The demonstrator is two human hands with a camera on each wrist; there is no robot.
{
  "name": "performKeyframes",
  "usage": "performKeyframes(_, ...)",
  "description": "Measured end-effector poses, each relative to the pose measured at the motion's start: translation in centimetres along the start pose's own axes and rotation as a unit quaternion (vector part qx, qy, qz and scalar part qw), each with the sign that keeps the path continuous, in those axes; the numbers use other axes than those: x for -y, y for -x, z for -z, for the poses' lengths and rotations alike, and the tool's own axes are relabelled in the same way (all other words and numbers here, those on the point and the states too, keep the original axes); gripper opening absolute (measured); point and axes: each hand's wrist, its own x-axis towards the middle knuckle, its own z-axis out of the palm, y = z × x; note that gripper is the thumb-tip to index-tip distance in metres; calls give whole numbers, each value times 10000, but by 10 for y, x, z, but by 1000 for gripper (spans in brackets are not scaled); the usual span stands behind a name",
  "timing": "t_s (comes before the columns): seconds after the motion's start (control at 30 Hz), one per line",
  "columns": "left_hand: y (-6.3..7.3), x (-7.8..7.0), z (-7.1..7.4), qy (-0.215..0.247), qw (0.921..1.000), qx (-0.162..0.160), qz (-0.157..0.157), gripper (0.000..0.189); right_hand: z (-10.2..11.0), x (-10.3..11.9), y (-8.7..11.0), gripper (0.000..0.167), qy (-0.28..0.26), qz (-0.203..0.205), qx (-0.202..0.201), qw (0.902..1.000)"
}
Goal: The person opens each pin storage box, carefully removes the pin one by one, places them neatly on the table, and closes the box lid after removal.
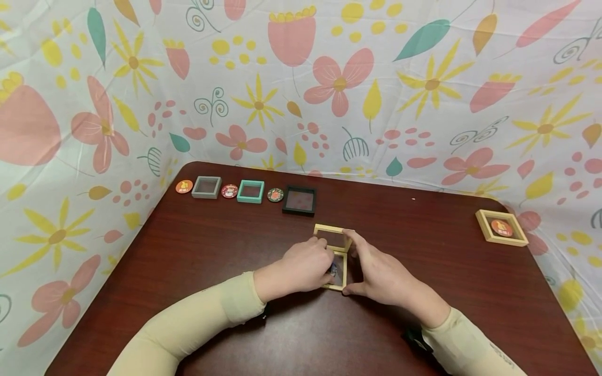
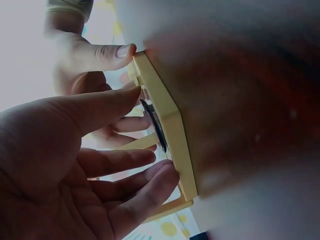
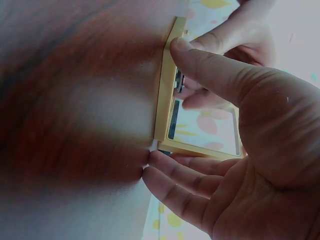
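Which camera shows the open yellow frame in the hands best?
The head view: it shows both halves of the open yellow frame from above, though the left hand covers some. The left wrist view shows mostly one half's edge; the right wrist view shows one half edge-on and the other half raised.

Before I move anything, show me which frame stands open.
The central yellow frame: one half is tilted up from the other, while the grey frame, teal frame, black frame and far-right yellow frame lie flat.
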Motion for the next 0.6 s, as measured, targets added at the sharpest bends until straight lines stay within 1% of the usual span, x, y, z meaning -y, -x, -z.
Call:
performKeyframes(0.13,0,-2,-2,-204,9995,-212,-61,26,0,1,-1,135,3,33,-53,10000)
performKeyframes(0.2,1,-2,-3,-259,9993,-258,-77,25,0,1,-1,135,-1,51,-69,10000)
performKeyframes(0.4,0,-4,-4,-283,9994,-158,-93,26,-1,1,-1,134,-13,83,-99,9999)
performKeyframes(0.6,-1,-4,-5,-331,9990,-154,-240,20,-1,1,0,133,-13,73,-70,9999)
